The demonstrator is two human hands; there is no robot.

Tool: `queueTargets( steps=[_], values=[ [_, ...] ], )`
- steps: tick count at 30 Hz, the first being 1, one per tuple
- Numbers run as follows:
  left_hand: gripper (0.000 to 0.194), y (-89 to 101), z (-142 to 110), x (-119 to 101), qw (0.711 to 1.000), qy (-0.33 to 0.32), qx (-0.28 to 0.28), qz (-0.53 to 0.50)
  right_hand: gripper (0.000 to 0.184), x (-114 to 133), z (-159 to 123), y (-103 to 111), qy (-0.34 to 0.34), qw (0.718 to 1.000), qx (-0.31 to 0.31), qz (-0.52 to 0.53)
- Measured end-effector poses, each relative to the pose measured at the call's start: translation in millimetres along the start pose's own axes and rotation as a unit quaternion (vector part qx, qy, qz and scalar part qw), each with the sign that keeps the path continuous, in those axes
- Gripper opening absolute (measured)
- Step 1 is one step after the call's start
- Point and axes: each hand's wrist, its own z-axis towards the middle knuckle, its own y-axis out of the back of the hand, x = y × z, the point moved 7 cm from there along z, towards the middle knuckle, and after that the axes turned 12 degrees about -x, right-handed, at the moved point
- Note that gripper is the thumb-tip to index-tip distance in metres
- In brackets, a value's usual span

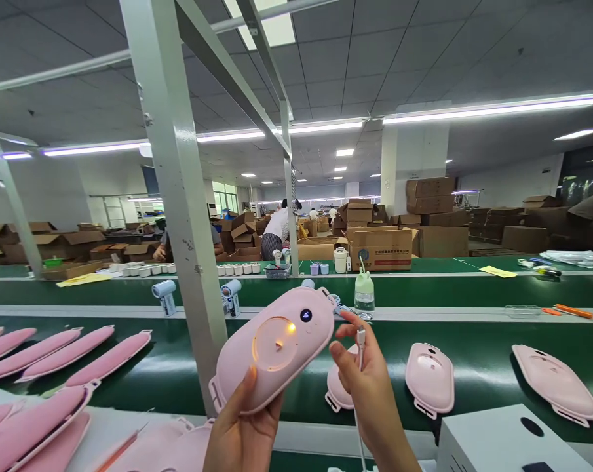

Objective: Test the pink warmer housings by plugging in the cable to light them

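My left hand [247, 426] is closed round the lower edge of a pink oval massager-like device [286, 377], held up and tilted. The device has a lit orange ring on its face and a small round dark display glowing near its upper right end. Just right of it, my right hand [367, 380] holds a white charging cable [360, 337], with the plug pointing up between the fingers and apart from the device. Behind my right hand a similar pink device [338, 387] lies partly hidden on the green belt.
More pink devices [430, 377] lie on the belt [483, 387] at right; pink padded pieces [109, 360] lie at left. A white box [502, 439] stands at front right. A grey metal post [178, 196] rises left of centre. A person [278, 229] bends among cartons behind.
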Motion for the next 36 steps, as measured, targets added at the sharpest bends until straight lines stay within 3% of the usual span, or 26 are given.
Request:
queueTargets(
  steps=[5, 9, 16, 21, 24, 28, 36],
  values=[
    [0.062, 6.5, 5, 13, 0.998, 0.015, 0.035, 0.057, 0.081, -3, -5, -5, -0.09, 0.994, 0.02, 0.051],
    [0.054, 14.0, 18, 4, 0.985, 0.005, 0.074, 0.154, 0.086, 2, -3, -1, -0.096, 0.991, 0.015, 0.093],
    [0.074, 11.3, 8, -9, 0.926, -0.073, 0.115, 0.353, 0.071, 11, -9, -2, -0.096, 0.993, 0.035, 0.058],
    [0.075, 7.7, 5, -5, 0.883, -0.063, 0.147, 0.441, 0.061, 14, -22, -15, -0.096, 0.992, 0.076, 0.026],
    [0.075, 4.6, 5, -11, 0.868, -0.105, 0.143, 0.465, 0.053, 16, -30, -25, -0.072, 0.992, 0.107, 0.012],
    [0.081, 2.5, 1, -24, 0.863, -0.173, 0.095, 0.466, 0.05, 18, -39, -36, -0.064, 0.988, 0.142, 0.013],
    [0.079, -0.5, -1, -26, 0.849, -0.199, 0.083, 0.482, 0.05, 16, -37, -34, -0.065, 0.99, 0.127, -0.02]
  ],
)
